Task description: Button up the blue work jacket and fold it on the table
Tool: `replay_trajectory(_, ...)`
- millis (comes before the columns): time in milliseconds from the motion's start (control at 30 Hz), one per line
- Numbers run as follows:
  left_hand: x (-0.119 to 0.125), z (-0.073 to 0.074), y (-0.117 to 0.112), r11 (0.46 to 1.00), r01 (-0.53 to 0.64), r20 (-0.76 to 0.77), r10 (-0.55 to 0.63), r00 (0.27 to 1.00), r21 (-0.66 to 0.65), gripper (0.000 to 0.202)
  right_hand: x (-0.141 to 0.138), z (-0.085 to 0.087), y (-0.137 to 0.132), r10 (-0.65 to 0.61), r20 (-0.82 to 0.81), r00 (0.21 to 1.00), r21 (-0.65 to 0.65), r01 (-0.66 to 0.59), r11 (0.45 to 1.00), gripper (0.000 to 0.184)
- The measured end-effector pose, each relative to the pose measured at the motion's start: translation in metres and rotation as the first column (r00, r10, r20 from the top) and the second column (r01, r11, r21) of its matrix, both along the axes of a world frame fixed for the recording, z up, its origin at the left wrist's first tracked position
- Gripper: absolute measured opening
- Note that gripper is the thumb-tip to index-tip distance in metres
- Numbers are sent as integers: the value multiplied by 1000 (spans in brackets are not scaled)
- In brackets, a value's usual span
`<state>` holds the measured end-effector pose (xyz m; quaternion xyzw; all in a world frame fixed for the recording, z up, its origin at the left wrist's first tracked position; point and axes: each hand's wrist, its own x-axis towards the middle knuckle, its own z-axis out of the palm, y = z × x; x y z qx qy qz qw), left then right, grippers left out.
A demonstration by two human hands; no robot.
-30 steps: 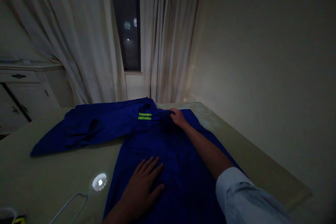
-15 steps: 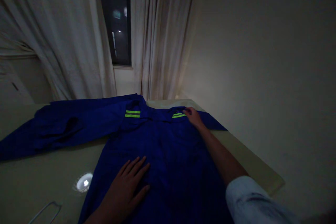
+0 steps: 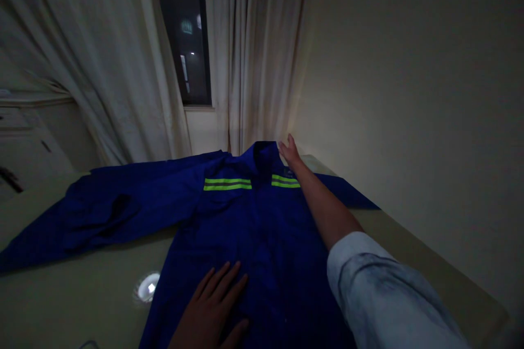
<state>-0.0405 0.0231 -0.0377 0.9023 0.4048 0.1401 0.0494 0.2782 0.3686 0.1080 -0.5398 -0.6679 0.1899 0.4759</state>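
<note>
A dark blue work jacket [image 3: 262,229] lies spread on the table, front up, with yellow-green reflective strips across its chest. My left hand [image 3: 213,305] rests flat on the lower front, fingers spread. At the far end, my right hand [image 3: 290,151] is beside the collar [image 3: 249,159], which stands up. Its fingers look apart, with the tips close to the collar's right edge; whether they touch the cloth is hard to see. One sleeve [image 3: 123,202] stretches left with folds in it. The other sleeve [image 3: 347,192] shows partly beyond my right forearm.
The pale table [image 3: 106,278] has a bright lamp reflection on its left. Part of a thin wire shape [image 3: 88,344] shows at the bottom edge. Curtains [image 3: 262,54] and a dark window [image 3: 186,32] stand behind the table, with a bare wall [image 3: 409,92] on the right.
The collar and upper chest, folded down before, have been lifted up, baring more of the reflective strips. My right hand rose from the right chest to the collar. The left hand stays flat.
</note>
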Motion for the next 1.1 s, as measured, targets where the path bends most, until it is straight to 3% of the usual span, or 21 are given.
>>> replay_trajectory(67,0,2,-2,1000,-4,-4,4,1000,8,72,-9,-10,-12,63,-19,998,-61,-64,996,38)
replay_trajectory(133,1,6,-5,1000,-11,-10,11,1000,25,70,-23,-35,-39,177,96,979,-150,-162,975,33)
replay_trajectory(233,3,11,-9,999,-27,-26,28,999,45,69,-37,-74,-87,380,395,837,-227,-311,923,55)
replay_trajectory(300,4,14,-11,998,-38,-28,40,999,52,69,-36,-87,-114,320,572,755,-206,-246,947,62)
replay_trajectory(400,3,13,-11,997,-39,-25,41,999,73,70,-26,-85,-146,21,610,792,-79,35,996,47)
replay_trajectory(433,3,11,-11,996,-34,-24,37,999,85,71,-22,-82,-158,10,595,804,-62,33,998,43)
replay_trajectory(467,2,10,-10,995,-26,-25,29,999,98,73,-19,-79,-173,89,589,803,-65,-62,996,41)
replay_trajectory(500,1,8,-10,994,-18,-26,21,999,110,74,-16,-76,-189,236,594,769,-85,-232,969,40)
replay_trajectory(567,-1,5,-8,993,-6,-35,11,999,121,75,-12,-74,-224,535,614,580,-156,-576,803,41)
replay_trajectory(600,-2,4,-8,993,-4,-41,9,999,121,74,-9,-73,-241,614,622,486,-192,-665,722,40)
replay_trajectory(633,-2,4,-7,993,-3,-45,9,999,120,74,-6,-74,-256,639,626,447,-214,-690,692,37)
replay_trajectory(667,-2,4,-7,993,-4,-50,10,999,117,73,-2,-74,-269,617,625,478,-209,-659,722,34)
replay_trajectory(733,-1,6,-6,994,-7,-69,14,998,106,72,9,-76,-286,499,589,636,-167,-508,845,32)
replay_trajectory(800,0,10,-7,996,-10,-94,19,995,93,72,21,-77,-292,397,531,748,-182,-357,916,31)
replay_trajectory(900,1,13,-8,996,-2,-122,14,992,92,71,36,-75,-294,343,560,754,-287,-212,934,29)
replay_trajectory(1000,-2,11,-7,994,5,-126,9,992,110,69,45,-72,-298,240,625,743,-271,-82,959,21)
replay_trajectory(1100,-3,8,-5,991,-2,-107,17,994,133,66,46,-65,-315,250,610,752,-198,-161,967,43)
